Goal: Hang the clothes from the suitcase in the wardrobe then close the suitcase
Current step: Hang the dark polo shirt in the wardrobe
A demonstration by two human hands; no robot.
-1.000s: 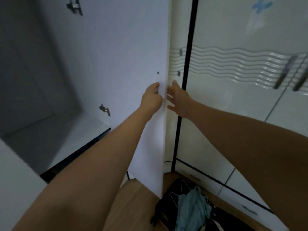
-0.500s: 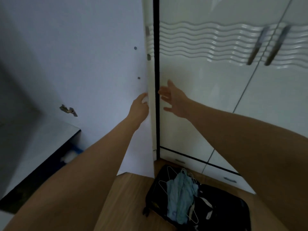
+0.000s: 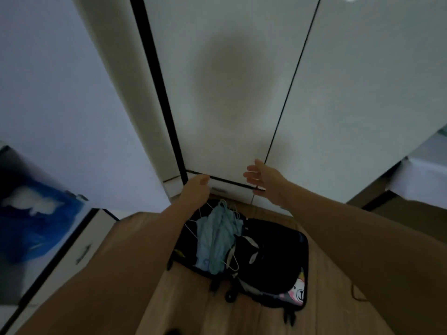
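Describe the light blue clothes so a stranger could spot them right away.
Find the open black suitcase on the wooden floor before the white wardrobe. The pale blue clothes on white wire hangers lie bunched in its left half, the only light fabric there.

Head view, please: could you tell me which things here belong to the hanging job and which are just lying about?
Belonging to the job:
- black suitcase, open on the floor
- light blue clothes in it, on white hangers
- open wardrobe door
- left hand and right hand, both empty

Just lying about:
- blue item low in the wardrobe
- white cloth at the right edge
- drawers under the closed doors
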